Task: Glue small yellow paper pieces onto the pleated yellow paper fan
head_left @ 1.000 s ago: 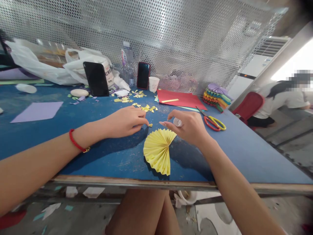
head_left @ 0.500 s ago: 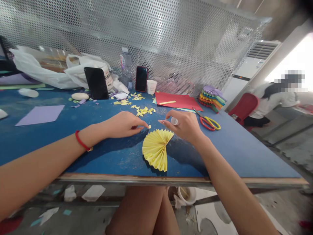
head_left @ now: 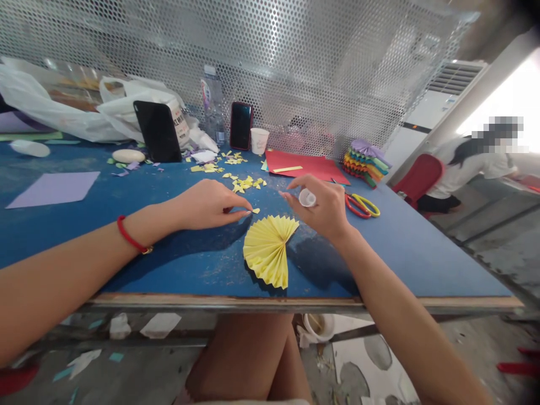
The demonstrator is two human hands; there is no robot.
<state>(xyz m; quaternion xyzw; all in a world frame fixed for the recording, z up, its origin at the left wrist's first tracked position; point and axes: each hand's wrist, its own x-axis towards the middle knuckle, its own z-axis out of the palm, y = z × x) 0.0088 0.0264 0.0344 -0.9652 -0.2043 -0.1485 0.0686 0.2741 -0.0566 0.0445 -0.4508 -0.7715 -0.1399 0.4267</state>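
My left hand (head_left: 211,205), with a red cord on its wrist, pinches a small yellow paper scrap (head_left: 256,211) between thumb and fingertips, just above the table. Below and right of it lies a yellow pleated paper fan (head_left: 270,250), spread in a wide part-circle. My right hand (head_left: 323,205) hovers behind the fan's right edge. A small whitish round tube or cap (head_left: 307,197) sits in its curled fingers, one end facing the camera; the rest is hidden by the palm. The right thumb and index finger stretch forward, tips apart.
Yellow paper scraps (head_left: 244,183) lie beyond my hands. Red paper sheets (head_left: 304,166), scissors (head_left: 363,206) and stacked coloured pleated paper (head_left: 366,162) are at the right. Behind stand a paper cup (head_left: 259,140), two phones and a bottle (head_left: 213,107). Purple paper (head_left: 53,188) lies left.
My left hand now has the small yellow scrap pinched and slightly turned at its fingertips. My right hand has tilted, showing more of the whitish tube's end. The camera view has shifted slightly.
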